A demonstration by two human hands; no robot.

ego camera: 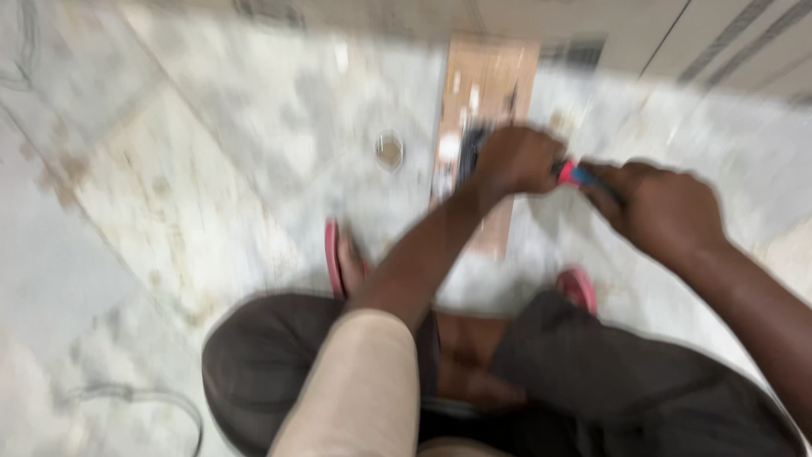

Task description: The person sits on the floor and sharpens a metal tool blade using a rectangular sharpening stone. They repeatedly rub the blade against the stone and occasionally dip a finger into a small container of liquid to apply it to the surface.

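The red and blue tool handle (pixel 575 175) sits between my hands, above the marble floor (pixel 211 186). My right hand (pixel 664 207) is closed around its end at three o'clock; my left hand (pixel 516 159) is closed at its other end, at nine o'clock. Blur hides the tool's tip. Under my left hand lies a brown board (pixel 491 85), running toward twelve o'clock. A round floor drain (pixel 389 150) sits at nine o'clock from it. My red sandals (pixel 336 258) are at six o'clock.
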